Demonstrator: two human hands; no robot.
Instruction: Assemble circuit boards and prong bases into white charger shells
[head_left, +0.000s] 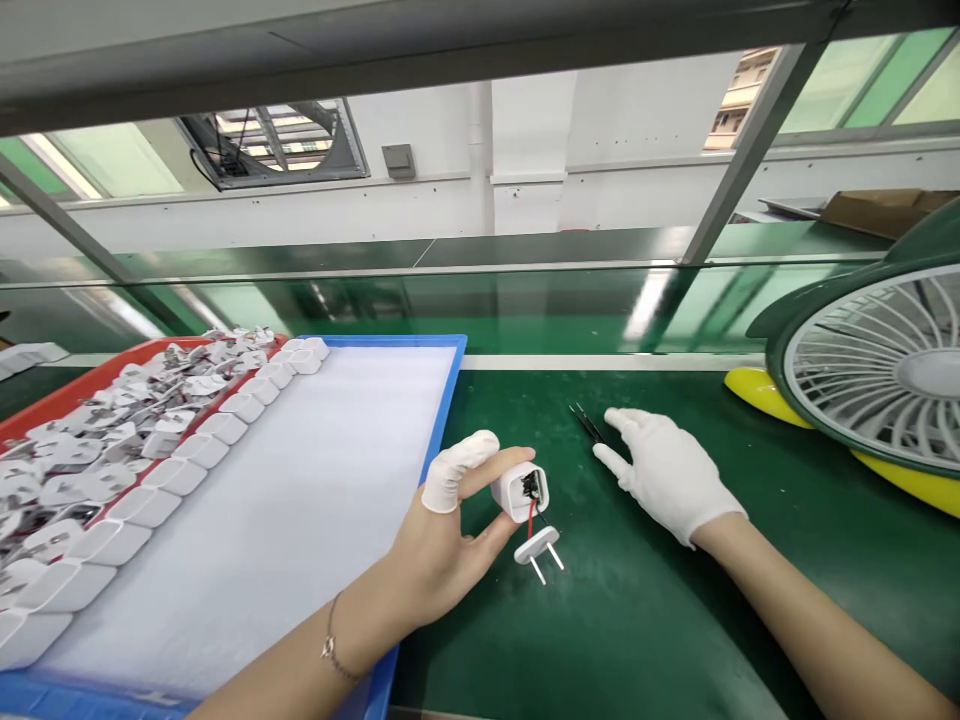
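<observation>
My left hand (450,530), bare with a white cot on the forefinger, pinches a small white charger housing (517,490) above the green mat. Its plug cap (538,547) with two metal prongs hangs below on red and black wires. My right hand (667,475) wears a white glove and lies on the mat with its fingers reaching onto black tweezers (587,423); the fingers are slightly apart and not closed round them.
A blue tray (448,400) with a white foam sheet holds a row of white charger housings (225,425) along its left side. A red bin (112,365) of loose charger parts sits beyond. A green and yellow fan (877,370) stands at the right.
</observation>
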